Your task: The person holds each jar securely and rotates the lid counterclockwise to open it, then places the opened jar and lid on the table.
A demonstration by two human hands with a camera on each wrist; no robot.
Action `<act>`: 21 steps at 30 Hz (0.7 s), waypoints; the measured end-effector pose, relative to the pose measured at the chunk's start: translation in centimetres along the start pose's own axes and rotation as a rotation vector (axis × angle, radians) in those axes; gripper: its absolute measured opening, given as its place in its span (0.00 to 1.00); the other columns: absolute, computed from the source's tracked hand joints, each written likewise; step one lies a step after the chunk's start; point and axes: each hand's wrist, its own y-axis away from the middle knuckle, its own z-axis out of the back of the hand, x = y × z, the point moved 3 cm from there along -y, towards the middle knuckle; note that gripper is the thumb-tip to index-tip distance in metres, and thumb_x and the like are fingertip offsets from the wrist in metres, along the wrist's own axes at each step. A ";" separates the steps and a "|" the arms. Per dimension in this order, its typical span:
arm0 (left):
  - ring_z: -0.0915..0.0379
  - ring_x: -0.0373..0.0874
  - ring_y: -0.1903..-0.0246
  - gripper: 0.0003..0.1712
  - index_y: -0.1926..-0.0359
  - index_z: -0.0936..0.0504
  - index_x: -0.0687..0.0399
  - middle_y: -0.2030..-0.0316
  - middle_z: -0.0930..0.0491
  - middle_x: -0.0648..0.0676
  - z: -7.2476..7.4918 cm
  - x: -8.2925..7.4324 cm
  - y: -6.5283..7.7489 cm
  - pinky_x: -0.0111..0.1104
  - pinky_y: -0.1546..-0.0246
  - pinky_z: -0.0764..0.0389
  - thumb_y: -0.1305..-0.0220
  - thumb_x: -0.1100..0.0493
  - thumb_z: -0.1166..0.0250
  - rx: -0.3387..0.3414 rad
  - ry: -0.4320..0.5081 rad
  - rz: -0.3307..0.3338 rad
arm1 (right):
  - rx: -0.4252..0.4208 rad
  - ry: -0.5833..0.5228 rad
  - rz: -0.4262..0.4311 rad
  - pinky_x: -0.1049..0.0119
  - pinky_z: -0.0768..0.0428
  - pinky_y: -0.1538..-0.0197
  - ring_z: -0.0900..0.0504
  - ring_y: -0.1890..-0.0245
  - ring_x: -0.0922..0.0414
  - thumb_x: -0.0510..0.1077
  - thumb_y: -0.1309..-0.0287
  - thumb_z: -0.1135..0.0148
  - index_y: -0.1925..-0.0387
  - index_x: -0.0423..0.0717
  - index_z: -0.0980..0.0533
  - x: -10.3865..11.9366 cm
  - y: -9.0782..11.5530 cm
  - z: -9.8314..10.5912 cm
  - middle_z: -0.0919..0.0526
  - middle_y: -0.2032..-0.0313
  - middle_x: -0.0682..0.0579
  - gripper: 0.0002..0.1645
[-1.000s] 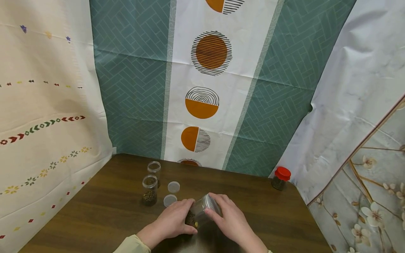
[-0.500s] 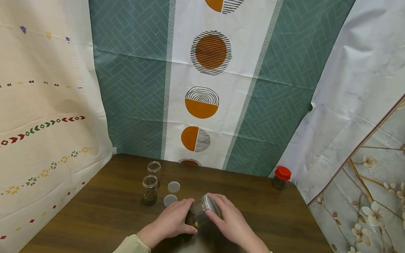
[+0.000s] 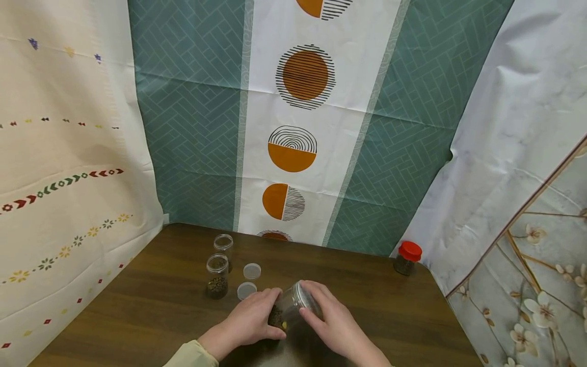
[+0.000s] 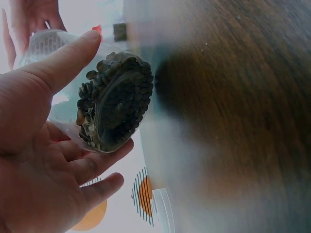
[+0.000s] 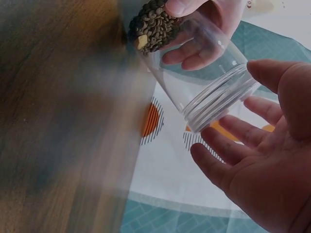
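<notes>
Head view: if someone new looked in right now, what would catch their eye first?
Probably the column of orange circles on the hanging cloth behind the table. Then the red-capped jar, standing towards the table's back right. Nearer, at front centre, the left hand and right hand hold a tilted clear jar, with brown pieces gathered at its lower end.

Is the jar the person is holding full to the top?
No, the dark bits sit only near the bottom of the tilted jar.
</notes>
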 end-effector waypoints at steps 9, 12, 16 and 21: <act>0.19 0.49 0.49 0.49 0.32 0.24 0.57 0.46 0.17 0.53 0.1 0.1 0.1 0.50 0.48 0.17 0.45 0.37 0.13 0.001 0.009 0.008 | -0.034 0.001 0.006 0.40 0.19 0.36 0.22 0.29 0.47 0.58 0.20 0.34 0.19 0.57 0.30 0.1 -0.1 -0.1 0.30 0.22 0.53 0.35; 0.19 0.50 0.48 0.49 0.32 0.24 0.57 0.46 0.17 0.53 0.1 0.0 0.1 0.50 0.47 0.17 0.45 0.37 0.13 0.001 0.004 0.007 | -0.058 0.029 -0.040 0.38 0.19 0.38 0.22 0.30 0.45 0.63 0.22 0.34 0.19 0.57 0.30 0.2 -0.3 0.0 0.28 0.24 0.50 0.38; 0.19 0.51 0.47 0.50 0.32 0.24 0.57 0.45 0.17 0.53 0.0 0.0 0.1 0.51 0.46 0.17 0.44 0.37 0.13 0.002 0.000 0.007 | -0.060 0.057 -0.097 0.37 0.17 0.41 0.19 0.34 0.43 0.70 0.24 0.37 0.20 0.53 0.29 0.5 -0.6 0.3 0.23 0.29 0.48 0.43; 0.19 0.51 0.47 0.50 0.31 0.25 0.57 0.45 0.17 0.54 0.1 0.0 0.1 0.51 0.46 0.18 0.44 0.36 0.14 0.008 0.004 0.012 | -0.046 0.072 -0.116 0.38 0.16 0.44 0.18 0.39 0.45 0.70 0.24 0.35 0.23 0.51 0.25 0.8 -0.9 0.3 0.20 0.33 0.48 0.41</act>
